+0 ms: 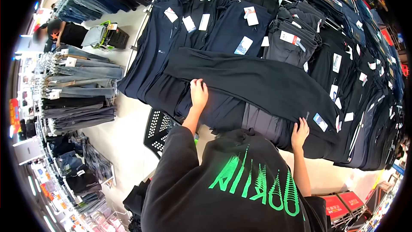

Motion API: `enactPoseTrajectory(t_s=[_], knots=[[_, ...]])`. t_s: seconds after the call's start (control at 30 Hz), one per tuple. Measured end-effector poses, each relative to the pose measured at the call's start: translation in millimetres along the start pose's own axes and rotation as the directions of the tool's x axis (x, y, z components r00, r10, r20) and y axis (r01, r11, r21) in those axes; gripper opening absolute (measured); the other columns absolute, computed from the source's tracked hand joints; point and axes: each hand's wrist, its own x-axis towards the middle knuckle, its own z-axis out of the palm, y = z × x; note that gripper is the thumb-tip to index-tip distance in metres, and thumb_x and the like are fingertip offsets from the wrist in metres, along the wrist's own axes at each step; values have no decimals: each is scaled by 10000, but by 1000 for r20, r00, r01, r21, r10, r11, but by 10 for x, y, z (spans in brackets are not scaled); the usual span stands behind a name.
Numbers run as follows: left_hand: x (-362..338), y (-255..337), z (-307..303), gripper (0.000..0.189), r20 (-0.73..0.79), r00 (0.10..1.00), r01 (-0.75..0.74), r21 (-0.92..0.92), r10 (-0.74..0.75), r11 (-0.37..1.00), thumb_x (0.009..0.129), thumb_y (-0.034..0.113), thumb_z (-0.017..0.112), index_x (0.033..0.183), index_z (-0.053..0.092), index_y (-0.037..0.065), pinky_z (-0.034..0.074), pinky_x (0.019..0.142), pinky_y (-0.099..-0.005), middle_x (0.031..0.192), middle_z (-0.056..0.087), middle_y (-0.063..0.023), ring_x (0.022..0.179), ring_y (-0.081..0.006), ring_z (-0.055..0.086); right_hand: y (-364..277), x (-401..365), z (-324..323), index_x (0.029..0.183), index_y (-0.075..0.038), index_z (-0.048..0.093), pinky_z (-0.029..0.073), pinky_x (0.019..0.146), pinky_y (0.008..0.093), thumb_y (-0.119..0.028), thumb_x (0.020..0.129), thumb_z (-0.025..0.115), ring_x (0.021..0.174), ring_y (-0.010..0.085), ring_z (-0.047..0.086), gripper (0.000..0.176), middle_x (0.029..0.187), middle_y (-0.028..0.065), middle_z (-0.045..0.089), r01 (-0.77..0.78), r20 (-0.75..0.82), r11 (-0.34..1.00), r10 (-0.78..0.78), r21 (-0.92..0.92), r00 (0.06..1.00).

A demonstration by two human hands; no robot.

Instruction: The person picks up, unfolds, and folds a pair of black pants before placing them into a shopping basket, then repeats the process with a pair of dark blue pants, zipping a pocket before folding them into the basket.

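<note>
A pair of black trousers (257, 75) lies folded lengthwise across the hanging trousers, its waist end toward the right with a white and blue tag (320, 122). My left hand (199, 94) rests on the near edge of the trousers, toward the left end, fingers stretched over the cloth. At the right end, my right hand (300, 134) touches the fabric just left of the tag, with its fingers spread. Whether either thumb is tucked under the cloth cannot be seen.
Rows of tagged dark trousers (240, 21) hang beneath and behind. Grey trousers (293, 38) hang among them. A black perforated basket (159, 131) stands below on the left. Another rack holds jeans (86, 73). A person (71, 33) is near a cart (105, 36) at upper left.
</note>
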Motion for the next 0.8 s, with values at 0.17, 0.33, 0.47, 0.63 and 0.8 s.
enactPoseTrajectory(t_s=[0.17, 0.33, 0.47, 0.63, 0.8], knots=[[311, -716, 142, 450, -157, 957, 218, -172, -246, 961, 820, 131, 582, 1180, 429, -90, 353, 981, -426, 1248, 358, -299, 1146, -428, 398, 35, 0, 16, 1216, -51, 504, 231, 1059, 438, -209, 909, 476, 1221, 266, 405, 346, 1286, 117, 467, 5, 19, 1000, -4, -30, 1000], [809, -810, -303, 558, -233, 900, 380, 6, -368, 925, 822, 142, 593, 1282, 348, -59, 383, 978, -405, 1363, 291, -262, 1165, -402, 437, 28, 5, 8, 1211, -52, 507, 237, 1055, 434, -197, 900, 474, 1211, 275, 412, 345, 1279, 119, 473, -5, 30, 999, 6, -36, 1000], [1050, -948, -485, 484, -23, 912, 404, 217, -409, 888, 805, 194, 641, 1219, 468, 12, 428, 919, -385, 1188, 482, -207, 1084, -347, 508, 29, 0, 14, 1214, -46, 501, 229, 1059, 440, -198, 902, 464, 1214, 283, 403, 349, 1284, 129, 463, -18, 31, 1000, 18, -8, 999], [1122, -949, -484, 436, -89, 888, 460, 163, -452, 873, 779, 214, 677, 1122, 528, -11, 468, 861, -377, 1069, 594, -195, 1010, -344, 573, 19, -7, 5, 1217, -43, 495, 225, 1064, 437, -189, 911, 445, 1217, 285, 401, 343, 1292, 127, 457, -37, 58, 999, 37, 1, 998], [1262, -1072, -433, 469, 212, 723, 680, -383, -657, 625, 746, 203, 715, 1093, 508, -33, 488, 806, -384, 950, 629, -192, 918, -330, 614, 20, 16, 16, 1217, -41, 493, 226, 1065, 430, -188, 912, 442, 1213, 285, 405, 342, 1296, 119, 455, -30, 46, 1000, 30, 0, 998]])
